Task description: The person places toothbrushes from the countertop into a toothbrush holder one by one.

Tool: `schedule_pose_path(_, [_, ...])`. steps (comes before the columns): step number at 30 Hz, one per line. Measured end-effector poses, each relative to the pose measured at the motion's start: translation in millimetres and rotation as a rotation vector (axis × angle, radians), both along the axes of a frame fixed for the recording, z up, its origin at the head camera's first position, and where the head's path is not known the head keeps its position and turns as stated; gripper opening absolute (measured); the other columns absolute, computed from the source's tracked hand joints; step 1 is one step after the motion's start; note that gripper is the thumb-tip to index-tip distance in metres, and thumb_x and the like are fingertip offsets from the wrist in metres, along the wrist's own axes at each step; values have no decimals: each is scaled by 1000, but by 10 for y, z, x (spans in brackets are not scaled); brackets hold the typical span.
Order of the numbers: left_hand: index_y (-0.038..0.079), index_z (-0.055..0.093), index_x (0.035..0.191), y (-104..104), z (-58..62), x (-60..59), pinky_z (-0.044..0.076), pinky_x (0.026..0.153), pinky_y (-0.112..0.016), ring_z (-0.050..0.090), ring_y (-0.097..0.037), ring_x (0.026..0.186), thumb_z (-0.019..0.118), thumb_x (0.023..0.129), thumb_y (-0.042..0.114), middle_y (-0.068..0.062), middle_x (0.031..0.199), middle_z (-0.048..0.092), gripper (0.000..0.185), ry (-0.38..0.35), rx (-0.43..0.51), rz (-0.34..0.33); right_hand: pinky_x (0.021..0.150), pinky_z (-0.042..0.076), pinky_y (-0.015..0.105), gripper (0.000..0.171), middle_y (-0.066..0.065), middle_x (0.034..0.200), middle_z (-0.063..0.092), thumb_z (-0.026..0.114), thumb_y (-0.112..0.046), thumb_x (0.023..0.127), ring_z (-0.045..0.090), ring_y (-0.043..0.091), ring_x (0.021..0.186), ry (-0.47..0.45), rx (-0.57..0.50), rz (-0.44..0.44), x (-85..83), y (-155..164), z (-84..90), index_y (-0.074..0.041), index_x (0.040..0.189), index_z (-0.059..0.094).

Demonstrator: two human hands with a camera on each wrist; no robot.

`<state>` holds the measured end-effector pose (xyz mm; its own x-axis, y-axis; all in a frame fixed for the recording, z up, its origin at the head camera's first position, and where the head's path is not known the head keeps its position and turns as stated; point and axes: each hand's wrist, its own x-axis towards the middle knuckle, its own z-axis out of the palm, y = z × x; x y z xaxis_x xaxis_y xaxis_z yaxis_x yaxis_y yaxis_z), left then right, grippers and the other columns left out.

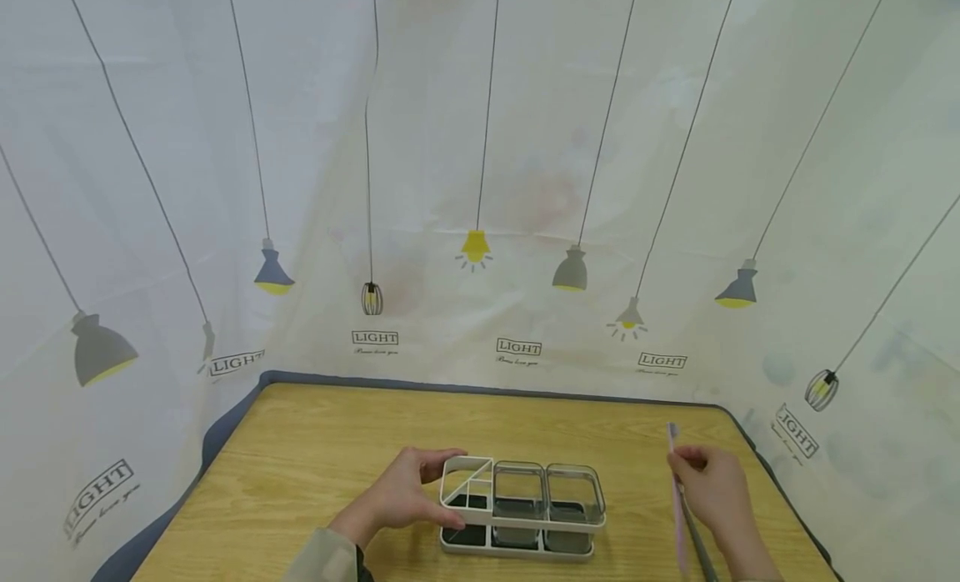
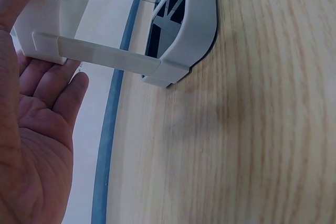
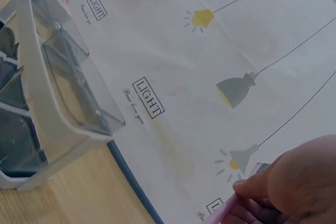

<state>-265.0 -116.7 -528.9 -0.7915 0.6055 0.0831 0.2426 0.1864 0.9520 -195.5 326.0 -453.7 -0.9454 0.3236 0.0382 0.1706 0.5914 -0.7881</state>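
A white toothbrush holder (image 1: 525,524) with a two-level frame stands on the table. Its upper level has a divided compartment (image 1: 480,486) at the left and two clear cups (image 1: 573,486) beside it. My left hand (image 1: 405,490) grips the holder's left end, thumb at the front and fingers behind. In the left wrist view the palm and curled fingers (image 2: 52,82) show around the white upper frame. Off to the right, my right hand (image 1: 712,482) pinches a pink toothbrush (image 1: 678,532) near its head, bristle end up, the handle slanting down toward me. The right wrist view shows thumb and fingers on it.
The wooden table (image 1: 337,423) has a dark blue edge (image 1: 480,388). White sheeting (image 1: 427,148) printed with hanging lamps surrounds it at the back and both sides. A dark streak (image 1: 697,540) runs beside the toothbrush handle.
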Motion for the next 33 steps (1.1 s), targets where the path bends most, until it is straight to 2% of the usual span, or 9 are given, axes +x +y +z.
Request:
schedule_pose_path(7, [9, 61, 149, 10, 19, 17, 46, 112, -52, 59, -27, 136, 100, 74, 18, -9, 142, 66, 85, -7, -2, 10, 59, 56, 25, 27, 18, 98, 73, 64, -10, 105, 69, 26, 84, 95, 29, -10, 14, -151, 168, 12, 118, 68])
schedule_pose_path(14, [5, 59, 151, 7, 11, 11, 46, 112, -51, 58, -27, 137, 100, 74, 18, -9, 143, 65, 88, 0, -2, 3, 67, 54, 17, 26, 19, 107, 72, 65, -13, 106, 70, 29, 94, 190, 27, -50, 43, -357, 382, 8, 121, 69])
schedule_pose_path(21, [7, 60, 151, -5, -9, 1, 49, 111, -48, 58, -27, 137, 100, 75, 22, -8, 142, 66, 87, 9, -9, -4, 67, 52, 14, 19, 17, 105, 73, 70, -11, 104, 66, 20, 88, 311, -24, -72, 67, -614, 593, 4, 115, 73])
schedule_pose_path(25, [11, 61, 150, -5, 1, 2, 50, 110, -44, 59, -25, 136, 101, 73, 24, -5, 141, 67, 87, 12, -27, 6, 66, 52, 13, 15, 18, 101, 73, 72, -7, 102, 65, 14, 82, 388, -58, -56, 53, -723, 652, 6, 110, 73])
schedule_pose_path(28, [11, 62, 149, -4, 8, 1, 49, 111, -45, 59, -24, 136, 101, 73, 25, -4, 141, 67, 87, 12, -30, 12, 66, 53, 14, 14, 18, 101, 73, 72, -5, 101, 65, 15, 82, 421, -78, -40, 34, -785, 669, 6, 109, 73])
schedule_pose_path(33, [6, 60, 150, -5, -4, -7, 47, 112, -47, 57, -24, 138, 101, 74, 23, -5, 145, 65, 89, 13, -18, 3, 68, 54, 14, 13, 18, 101, 72, 72, -5, 101, 66, 18, 83, 451, -93, -8, 6, -879, 677, 6, 109, 74])
